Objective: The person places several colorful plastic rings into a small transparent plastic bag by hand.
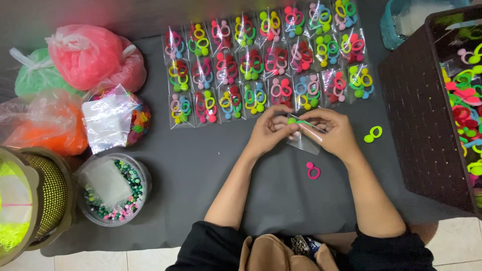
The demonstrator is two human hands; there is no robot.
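Clear bag (pixel 305 142) between hands (pixel 301 131), packets (pixel 261 60) beyond.

My left hand (pixel 268 131) and right hand (pixel 333 131) meet in front of me, fingertips pinched together and almost touching. Both forearms are bare and angle inward from my dark sleeves, wrists slightly bent, knuckles turned up toward my eyes.

Green hair tie (pixel 292 121): elastic loop with a round green bead, held horizontally above the desk, its bead end pointing left. Small clear plastic bag (pixel 305 140): transparent, rectangular, hanging tilted just below the tie, its mouth uppermost and touching the loop; its lower edge hangs close above the dark cloth.
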